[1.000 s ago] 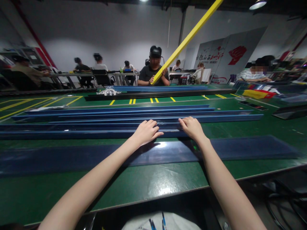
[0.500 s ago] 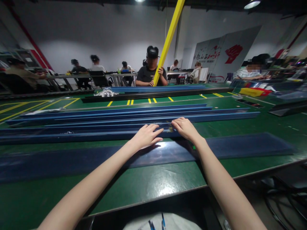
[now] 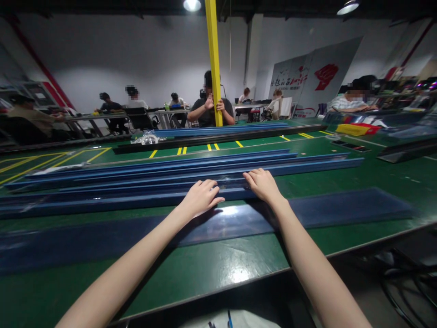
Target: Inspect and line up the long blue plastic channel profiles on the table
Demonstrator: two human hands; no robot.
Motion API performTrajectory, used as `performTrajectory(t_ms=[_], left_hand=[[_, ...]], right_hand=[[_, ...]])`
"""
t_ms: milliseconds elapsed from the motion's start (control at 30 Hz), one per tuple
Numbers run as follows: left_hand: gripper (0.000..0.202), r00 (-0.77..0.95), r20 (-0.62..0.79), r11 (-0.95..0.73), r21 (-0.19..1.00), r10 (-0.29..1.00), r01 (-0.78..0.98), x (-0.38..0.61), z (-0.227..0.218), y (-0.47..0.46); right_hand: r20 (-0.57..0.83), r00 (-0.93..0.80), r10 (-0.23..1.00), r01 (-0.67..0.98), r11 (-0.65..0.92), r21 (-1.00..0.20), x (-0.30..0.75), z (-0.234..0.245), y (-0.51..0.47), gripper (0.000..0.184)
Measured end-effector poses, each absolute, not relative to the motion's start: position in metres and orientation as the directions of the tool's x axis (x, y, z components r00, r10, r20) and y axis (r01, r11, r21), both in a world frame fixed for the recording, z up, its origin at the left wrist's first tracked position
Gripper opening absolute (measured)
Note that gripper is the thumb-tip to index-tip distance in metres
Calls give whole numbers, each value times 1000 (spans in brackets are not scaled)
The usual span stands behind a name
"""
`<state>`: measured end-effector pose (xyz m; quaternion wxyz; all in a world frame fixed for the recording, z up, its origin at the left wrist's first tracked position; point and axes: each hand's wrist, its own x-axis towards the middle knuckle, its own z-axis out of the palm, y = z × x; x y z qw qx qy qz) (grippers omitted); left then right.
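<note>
Several long blue rails (image 3: 307,164) lie side by side across the green table (image 3: 221,259). My left hand (image 3: 201,197) lies on the nearest blue rail (image 3: 102,202), fingers together and hooked over its far edge, thumb out to the side. My right hand (image 3: 261,184) grips the same rail just to the right, fingers curled over its top. Between the rails and me lies a flat dark blue strip (image 3: 341,212), running the width of the table under my wrists.
Across the table a seated person holds a long yellow bar (image 3: 213,64) upright in both hands. A black rail (image 3: 221,136) and more blue rails lie in front of that person. Clear plastic wrap (image 3: 145,136) sits at back left, a yellow and red piece (image 3: 355,129) at right. Other people sit at far tables.
The person opposite swung the yellow bar from leaning right to upright. My hands stayed on the nearest blue rail, shifting only slightly.
</note>
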<state>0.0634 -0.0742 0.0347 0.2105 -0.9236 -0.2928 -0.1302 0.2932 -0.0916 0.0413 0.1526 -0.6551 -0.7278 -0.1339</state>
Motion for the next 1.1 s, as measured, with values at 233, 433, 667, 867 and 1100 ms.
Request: performTrajectory(t_ms=[233, 433, 667, 867, 1100], left_hand=[[38, 768, 427, -690, -360, 476, 628, 63, 38, -75], [37, 783, 430, -716, -351, 449, 603, 73, 32, -82], [44, 819, 421, -776, -329, 390, 539, 92, 21, -93], [44, 815, 428, -793, -294, 390, 534, 103, 16, -94], [44, 818, 423, -789, -305, 390, 534, 109, 10, -94]], right_hand=[[416, -9, 909, 1000, 3, 15, 296, 40, -91, 49], [392, 2, 920, 1000, 1, -8, 294, 42, -92, 52], [355, -49, 934, 995, 75, -60, 292, 44, -92, 56], [301, -91, 949, 990, 118, -75, 287, 49, -85, 52], [247, -169, 954, 965, 211, -154, 299, 58, -82, 40]])
